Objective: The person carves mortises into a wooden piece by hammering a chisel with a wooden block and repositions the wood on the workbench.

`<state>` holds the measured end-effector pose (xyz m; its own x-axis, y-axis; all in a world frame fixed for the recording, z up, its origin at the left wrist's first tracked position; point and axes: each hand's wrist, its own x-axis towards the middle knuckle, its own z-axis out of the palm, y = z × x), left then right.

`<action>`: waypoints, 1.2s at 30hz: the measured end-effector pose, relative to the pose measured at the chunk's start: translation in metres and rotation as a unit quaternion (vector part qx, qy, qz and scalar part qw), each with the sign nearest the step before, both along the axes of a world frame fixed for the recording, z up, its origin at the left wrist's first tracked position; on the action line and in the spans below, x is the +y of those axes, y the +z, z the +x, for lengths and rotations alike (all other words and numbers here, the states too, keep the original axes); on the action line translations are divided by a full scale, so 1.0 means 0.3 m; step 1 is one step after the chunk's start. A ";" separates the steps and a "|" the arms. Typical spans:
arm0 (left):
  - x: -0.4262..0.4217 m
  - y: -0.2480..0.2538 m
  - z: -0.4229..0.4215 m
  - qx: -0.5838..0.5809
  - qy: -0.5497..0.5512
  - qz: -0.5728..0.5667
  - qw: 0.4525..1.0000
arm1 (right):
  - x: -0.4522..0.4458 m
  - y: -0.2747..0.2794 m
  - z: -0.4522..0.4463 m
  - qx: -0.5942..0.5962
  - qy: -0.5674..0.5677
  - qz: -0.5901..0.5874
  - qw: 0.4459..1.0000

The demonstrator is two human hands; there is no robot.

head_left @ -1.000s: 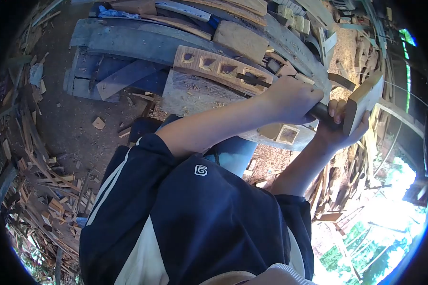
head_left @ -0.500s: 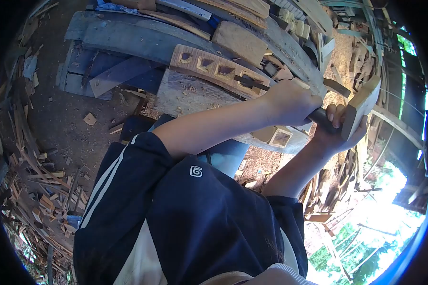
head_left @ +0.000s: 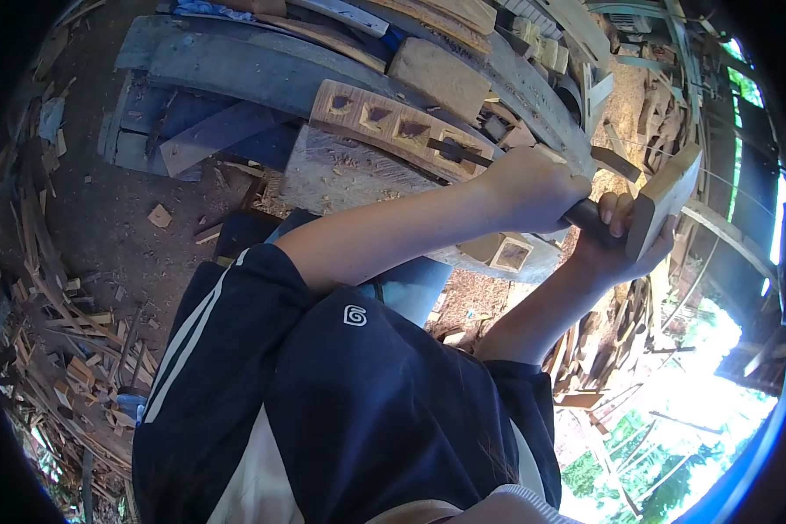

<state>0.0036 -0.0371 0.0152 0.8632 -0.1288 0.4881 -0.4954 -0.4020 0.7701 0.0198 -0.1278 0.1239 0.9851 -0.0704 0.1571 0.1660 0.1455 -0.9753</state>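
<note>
My left hand point(head_left: 533, 190) is closed around a chisel, whose dark blade point(head_left: 459, 152) slants into the end hole of a wooden piece point(head_left: 358, 103) with several square holes. The chisel's dark rounded handle end point(head_left: 589, 218) sticks out on the right side of the fist. Beside it, my right hand point(head_left: 627, 243) grips a flat, pale wooden block point(head_left: 664, 199), its fingertips curled over the near side. The holed piece rests across a rough, chip-strewn wooden block point(head_left: 349, 175).
Boards point(head_left: 262, 65) and a brown wood block point(head_left: 439, 74) lie beyond the holed piece. Another piece with a square hole point(head_left: 511, 254) sits beneath my forearms. Wood scraps point(head_left: 83, 371) cover the ground at left, with more offcuts at right.
The whole view has shifted slightly, so the bench and holed piece appear a little farther left. Both hands keep their grips, with little movement relative to the chisel and pale block.
</note>
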 end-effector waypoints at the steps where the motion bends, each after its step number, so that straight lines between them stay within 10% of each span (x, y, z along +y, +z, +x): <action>1: 0.001 0.000 -0.001 0.004 -0.001 0.000 1.000 | 0.003 0.001 0.000 0.000 0.000 -0.001 1.000; 10: -0.011 -0.026 0.008 -0.016 0.016 -0.044 0.999 | 0.002 -0.002 0.010 -0.007 -0.023 -0.006 1.000; 13: 0.001 -0.027 0.003 -0.025 0.018 -0.062 0.998 | -0.052 0.005 0.021 -0.038 0.172 0.027 0.984; 15: 0.011 -0.025 -0.004 -0.026 0.016 -0.062 0.998 | -0.022 0.047 0.011 -0.044 -0.194 -0.100 0.975; 16: 0.007 -0.029 -0.008 -0.046 0.033 -0.076 0.996 | -0.107 0.077 0.019 -0.076 0.041 -0.071 0.994; 19: 0.017 -0.027 -0.015 -0.075 0.060 -0.083 0.992 | -0.057 0.187 -0.089 -0.108 -0.055 -0.268 0.956; 23: 0.032 -0.028 -0.004 -0.076 0.067 -0.092 0.990 | -0.222 0.208 -0.253 -0.067 -0.149 -0.240 0.957; 26: 0.046 -0.015 -0.017 -0.068 0.065 -0.096 0.991 | -0.189 0.189 -0.374 0.174 -0.077 -0.207 0.960; 32: 0.037 -0.025 -0.018 -0.095 0.063 -0.102 0.988 | -0.283 0.273 -0.452 0.122 -0.051 -0.345 0.929; 36: 0.033 -0.028 -0.018 -0.097 0.065 -0.110 0.987 | -0.425 0.441 -0.414 -0.167 -0.072 -0.212 0.960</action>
<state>-0.0019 -0.0271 0.0067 0.7532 0.1036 0.6496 -0.5975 -0.3052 0.7415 -0.1044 -0.2553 0.2564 0.8599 -0.0614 0.5068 0.4681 -0.3014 -0.8307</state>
